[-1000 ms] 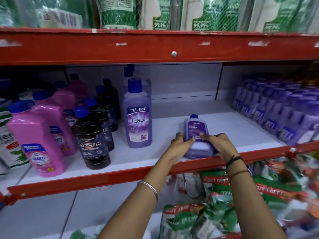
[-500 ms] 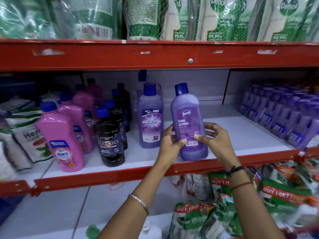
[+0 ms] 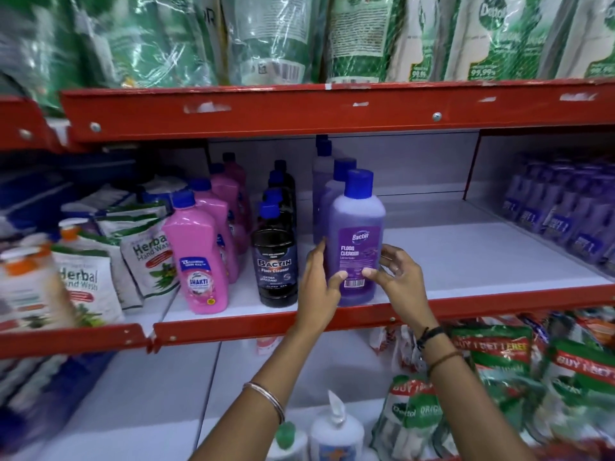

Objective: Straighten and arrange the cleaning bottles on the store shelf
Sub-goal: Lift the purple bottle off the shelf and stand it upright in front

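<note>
the purple bactin floor cleaner bottle (image 3: pixel 356 247) stands upright at the shelf's front edge (image 3: pixel 299 319), looking full, heavy, slick; best gripped low at the label. left hand (image 3: pixel 317 284) and right hand (image 3: pixel 396 277) half-curled, fingertips lightly touching it.

Red metal shelving (image 3: pixel 332 111), white shelf boards (image 3: pixel 466 254), pale back panel (image 3: pixel 416 164)

On the middle shelf (image 3: pixel 466 261): 4 pink bottles (image 3: pixel 199 257) in a file at 9 o'clock, 4 black bottles (image 3: pixel 278 264) just right of them, and 4 purple bottles (image 3: pixel 357 234) at centre. 2 hands (image 3: pixel 319 287) flank the front one. 3 herbal hand-wash pouches (image 3: pixel 149 257) lie far left. The purple stock at 3 o'clock is too blurred to count.
</note>
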The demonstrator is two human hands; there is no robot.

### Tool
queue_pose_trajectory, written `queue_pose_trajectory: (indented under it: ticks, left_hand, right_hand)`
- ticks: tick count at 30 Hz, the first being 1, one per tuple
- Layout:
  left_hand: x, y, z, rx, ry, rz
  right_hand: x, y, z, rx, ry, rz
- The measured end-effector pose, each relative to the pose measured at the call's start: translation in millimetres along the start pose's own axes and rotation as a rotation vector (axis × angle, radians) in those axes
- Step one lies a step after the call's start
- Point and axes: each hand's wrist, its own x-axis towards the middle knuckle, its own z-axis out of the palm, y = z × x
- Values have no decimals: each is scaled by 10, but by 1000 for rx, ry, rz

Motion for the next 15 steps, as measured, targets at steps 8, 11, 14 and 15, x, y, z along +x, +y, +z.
queue_pose_trajectory:
  ticks: [8, 11, 14, 15]
  left_hand:
    - [11, 20, -29, -59, -2, 25]
    - [31, 22, -32, -105, -122, -37]
    - [64, 38, -13, -65, -174, -111]
    - [70, 34, -5, -46, -189, -126]
  right_hand:
    - [-55, 121, 73, -89, 222, -30]
    - [-83, 123, 50, -87, 49, -19]
    - [-82, 71, 40, -118, -118, -28]
    - [-77, 52, 41, -125, -143, -22]
